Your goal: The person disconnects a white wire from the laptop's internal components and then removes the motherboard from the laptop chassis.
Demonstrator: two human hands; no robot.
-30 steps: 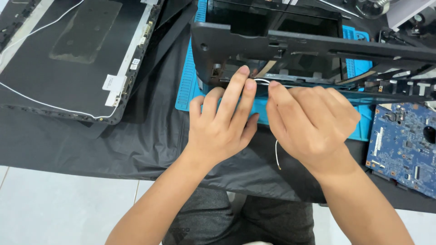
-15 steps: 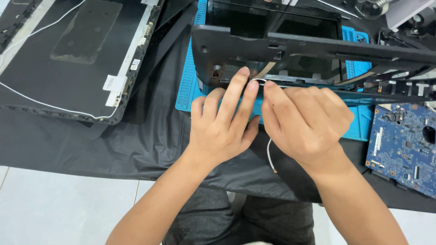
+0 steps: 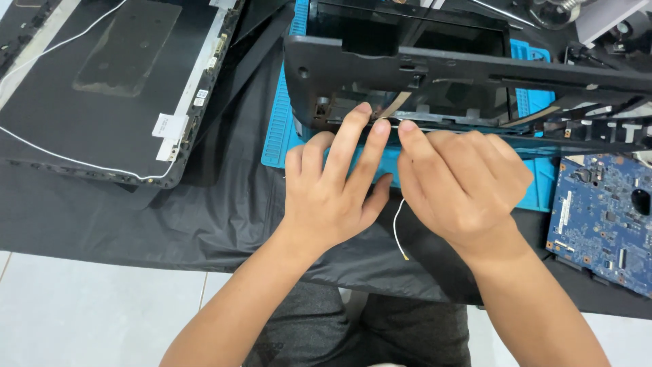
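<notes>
Right in the middle of the frame, two bare hands sit close together at the near edge of a black plastic laptop frame [image 3: 435, 71]. This frame runs across the upper middle and upper right, and it rests on a blue mat [image 3: 278, 129] that peeks out on the left and right of it. The left hand [image 3: 333, 190] lies flat with its fingers stretched out and a little spread, and two long fingertips [image 3: 363, 112] press on the bottom edge of the frame; it does not grip anything. The right hand [image 3: 462, 187] is just beside it, fingers bent and bunched, with the first fingertip on the same edge. A thin white wire [image 3: 396, 228] hangs down between the two hands, and its small gold tip points to the lower middle. The top of the wire goes up under the right hand, but whether that hand pinches it cannot be told. In the upper left lies a big dark laptop lid [image 3: 115, 88] with another white wire along it. A blue circuit board [image 3: 604, 217] sits at the right edge. A black cloth [image 3: 170, 217] covers the table under all of it.
</notes>
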